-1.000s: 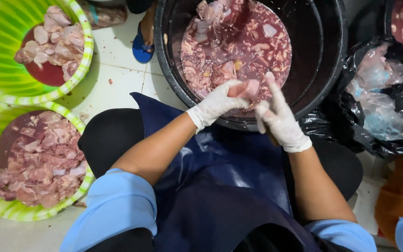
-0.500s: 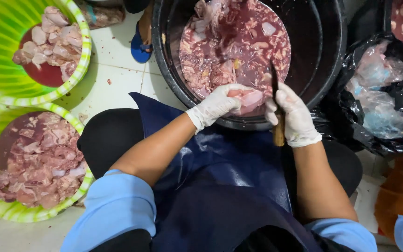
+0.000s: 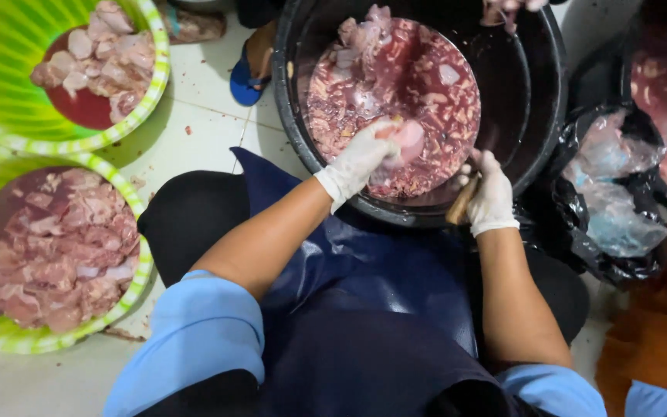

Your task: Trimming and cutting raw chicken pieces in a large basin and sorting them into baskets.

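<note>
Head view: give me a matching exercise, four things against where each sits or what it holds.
Things:
1. left hand
2. right hand
3. black tub
4. upper green basin

States:
a. grips a wooden knife handle
b. at frame's top left, meat in red liquid
c. holds a pale meat piece
d. under both hands, full of meat

Pairs: 1-c, 2-a, 3-d, 4-b

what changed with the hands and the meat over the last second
The right hand, open a second ago, took hold of a wooden-handled knife and drew back to the black tub's near rim. The left hand kept its grip on the pink meat piece, shifting slightly inward. The two green basins of meat stayed put.
</note>
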